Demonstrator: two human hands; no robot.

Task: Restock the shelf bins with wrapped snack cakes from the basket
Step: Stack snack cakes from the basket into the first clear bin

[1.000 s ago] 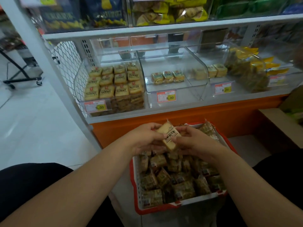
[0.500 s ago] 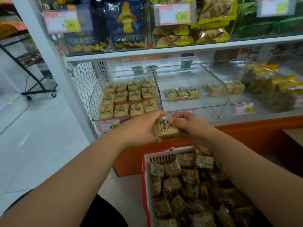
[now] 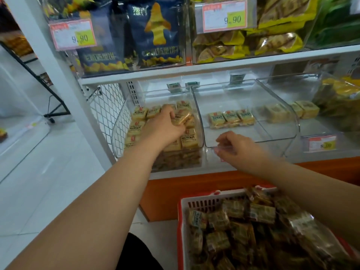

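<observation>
Both hands have left the red plastic basket; the left hand reaches into the clear left bin, fingers curled round a yellow wrapped snack cake. Right hand hovers loosely curled, empty. Light, squashy, slick wrapper: hold its sides gently.
</observation>
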